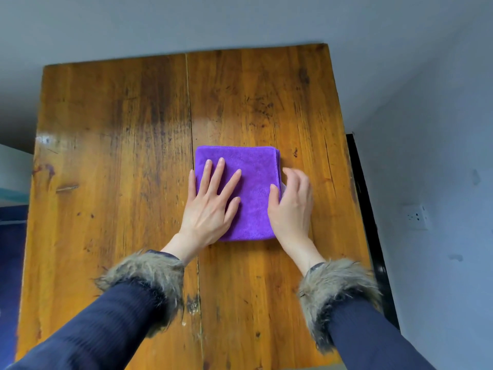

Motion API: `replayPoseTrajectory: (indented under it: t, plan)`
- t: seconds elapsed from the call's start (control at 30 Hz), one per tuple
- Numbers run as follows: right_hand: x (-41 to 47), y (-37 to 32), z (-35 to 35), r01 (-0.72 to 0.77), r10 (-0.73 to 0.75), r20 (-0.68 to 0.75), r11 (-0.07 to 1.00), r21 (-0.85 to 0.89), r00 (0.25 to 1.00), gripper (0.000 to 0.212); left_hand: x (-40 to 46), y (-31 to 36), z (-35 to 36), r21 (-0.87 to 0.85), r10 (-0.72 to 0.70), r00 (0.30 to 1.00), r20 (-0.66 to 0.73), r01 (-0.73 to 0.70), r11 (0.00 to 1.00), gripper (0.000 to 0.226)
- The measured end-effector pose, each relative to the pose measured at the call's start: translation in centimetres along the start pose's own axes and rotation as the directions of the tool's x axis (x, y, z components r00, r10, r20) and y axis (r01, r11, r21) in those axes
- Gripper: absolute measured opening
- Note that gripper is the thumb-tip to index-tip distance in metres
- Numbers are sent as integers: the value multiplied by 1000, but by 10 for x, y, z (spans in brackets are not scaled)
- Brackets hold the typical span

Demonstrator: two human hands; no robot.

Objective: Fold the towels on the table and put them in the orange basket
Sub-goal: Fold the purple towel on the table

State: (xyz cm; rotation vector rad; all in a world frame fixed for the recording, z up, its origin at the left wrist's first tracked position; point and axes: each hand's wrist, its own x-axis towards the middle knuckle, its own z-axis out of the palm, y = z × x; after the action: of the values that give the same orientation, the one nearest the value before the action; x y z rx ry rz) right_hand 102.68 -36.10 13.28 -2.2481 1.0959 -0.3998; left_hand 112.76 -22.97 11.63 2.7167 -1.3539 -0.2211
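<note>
One purple towel (250,188) in view, folded into a compact rectangle, lying flat on the wooden table (106,129) slightly right of frame centre. Stacked layer edges show along its right side. No other towels visible; count is one.

Two hands, both on the towel:
- left hand (210,206): flat, palm down, fingers straight and spread, pressing the left half of the towel. Little finger lies along the towel's left edge, partly on wood. Holding nothing.
- right hand (292,206): at the towel's right edge, motion-blurred. Thumb on top of the fabric, fingers curled down over the edge. Looks like a pinch on the layered edge, but blur hides the fingertips. A small pale bit shows just under the fingers at that edge; can't tell what it is.

Two sleeves (101,324), dark navy, each with one fur cuff (149,273), coming in from lower left and lower right of frame.

One table, two wide planks with one seam running top to bottom just left of the towel. Varnish worn, with dark stains across the upper half.

One wall socket (416,217) on the grey wall, right side of frame. One dark vertical strip (365,198) between the table's right edge and the wall.
</note>
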Motion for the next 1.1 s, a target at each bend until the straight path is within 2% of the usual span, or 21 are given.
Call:
replayPoseTrajectory:
  t: [0.07, 0.1, 0.17, 0.37, 0.5, 0.57, 0.67, 0.73, 0.8, 0.87, 0.93, 1.03, 1.1]
  plan:
    - [1, -3, 13, 272, -271, 31, 946, -177, 962, 46, 10, -3, 0, -19, -15, 1000, -25, 14, 1000, 55]
    - [3, -3, 20, 370, -356, 102, 899, -233, 929, 49, 16, -5, 0, -25, -16, 999, -33, 15, 1000, 55]
    - [11, 3, 33, 475, -425, 219, 832, -288, 878, 53, 24, -9, 4, -35, -15, 999, -52, 14, 999, 55]
    - [21, 19, 43, 433, -367, 282, 872, -227, 887, 56, 25, -10, 15, -29, -34, 998, -59, 32, 999, 53]
    - [22, 14, 36, 430, -354, 324, 880, -202, 877, 58, 26, -10, 7, -45, -16, 1000, 10, 16, 999, 54]
    - [18, 12, 28, 388, -344, 314, 917, -90, 885, 56, 21, -9, 0, -144, -21, 999, 29, 25, 989, 55]
    - [4, 17, 9, 278, -284, 125, 959, 62, 951, 43, 3, -12, -12, -325, -90, 995, -49, 69, 943, 54]
    - [-2, 19, -3, 112, -117, 48, 988, 107, 992, 33, -11, -18, -17, -400, -188, 975, -120, 126, 908, 53]
    - [-1, 18, -12, -129, 118, 93, 983, 133, 989, 26, -18, -25, -19, -491, -338, 934, -113, 243, 837, 50]
    - [8, 16, -17, -356, 321, 224, 925, 136, 920, 23, -18, -29, -22, -588, -502, 865, -13, 400, 703, 44]
    - [16, 12, -18, -461, 409, 330, 882, 96, 851, 25, -14, -32, -25, -648, -606, 787, 114, 521, 556, 40]
    - [24, 7, -12, -479, 433, 399, 878, 16, 808, 30, -8, -36, -29, -678, -587, 742, 323, 614, 404, 36]
    - [27, 8, -7, -484, 449, 429, 874, -31, 784, 31, -5, -36, -29, -681, -547, 738, 394, 635, 366, 30]
